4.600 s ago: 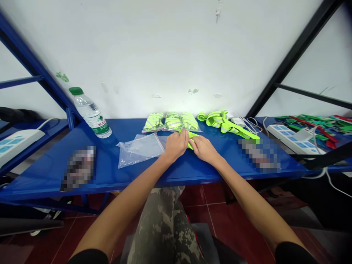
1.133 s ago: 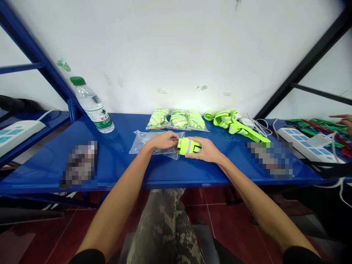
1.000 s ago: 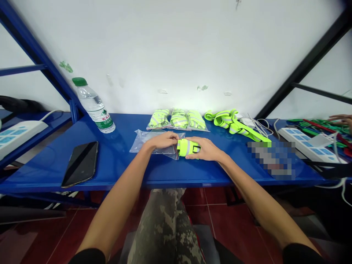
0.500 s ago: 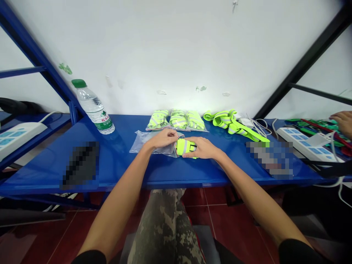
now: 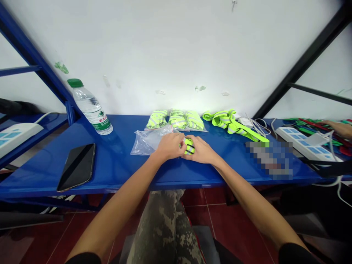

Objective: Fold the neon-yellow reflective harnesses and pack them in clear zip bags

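- Clasping a rolled neon band (image 5: 188,146), left hand (image 5: 168,145) and right hand (image 5: 200,149) curl tight round it.
- Its long axis is hidden; the bag (image 5: 148,140) lies just left.
- Label on bottle (image 5: 90,110) unreadable.

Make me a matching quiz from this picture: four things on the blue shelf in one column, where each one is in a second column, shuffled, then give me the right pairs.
Things
1. water bottle
2. phone
3. rolled band
4. loose straps

Places
a. lying flat near the front left of the blue shelf
b. gripped between the left hand and the right hand
c. standing at the back left, green cap on
d. sprawled at the back, right of the bagged bands

Pairs: 1-c, 2-a, 3-b, 4-d
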Motion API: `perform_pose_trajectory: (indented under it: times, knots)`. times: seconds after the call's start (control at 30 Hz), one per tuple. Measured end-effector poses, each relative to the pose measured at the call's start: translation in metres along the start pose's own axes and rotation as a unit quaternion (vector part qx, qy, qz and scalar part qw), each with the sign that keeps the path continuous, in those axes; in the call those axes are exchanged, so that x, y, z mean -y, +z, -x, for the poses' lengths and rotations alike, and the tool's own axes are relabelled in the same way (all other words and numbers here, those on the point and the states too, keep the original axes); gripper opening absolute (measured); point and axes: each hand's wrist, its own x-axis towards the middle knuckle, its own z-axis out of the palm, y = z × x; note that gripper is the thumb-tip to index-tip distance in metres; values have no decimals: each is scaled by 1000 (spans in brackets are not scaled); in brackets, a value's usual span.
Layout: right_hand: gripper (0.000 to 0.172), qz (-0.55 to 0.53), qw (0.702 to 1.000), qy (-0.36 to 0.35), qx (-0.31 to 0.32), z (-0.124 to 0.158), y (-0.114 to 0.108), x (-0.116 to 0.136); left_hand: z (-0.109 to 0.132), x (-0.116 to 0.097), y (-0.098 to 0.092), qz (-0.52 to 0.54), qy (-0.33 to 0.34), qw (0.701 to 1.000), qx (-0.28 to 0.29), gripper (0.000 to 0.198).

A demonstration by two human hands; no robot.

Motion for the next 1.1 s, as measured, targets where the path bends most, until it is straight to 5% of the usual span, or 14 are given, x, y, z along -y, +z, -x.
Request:
perform_pose_trajectory:
  times: [0.1,0.47,0.73,1.1]
  knots:
    - [84,-32,999,-18,26,4,0,-5,1,-2,6,-27,-2,1000,-7,11]
    - [56,-25,998,-35,-45,1,4,-1,1,-8,14,-47,49,996,-57,20]
    - [52,-38,994,-65,-81,2,11,1,1,-3,12,-80,-20,990,-111,17]
    - [51,-125,979,-80,-141,-3,18,0,2,-5,6,-67,48,993,-90,20]
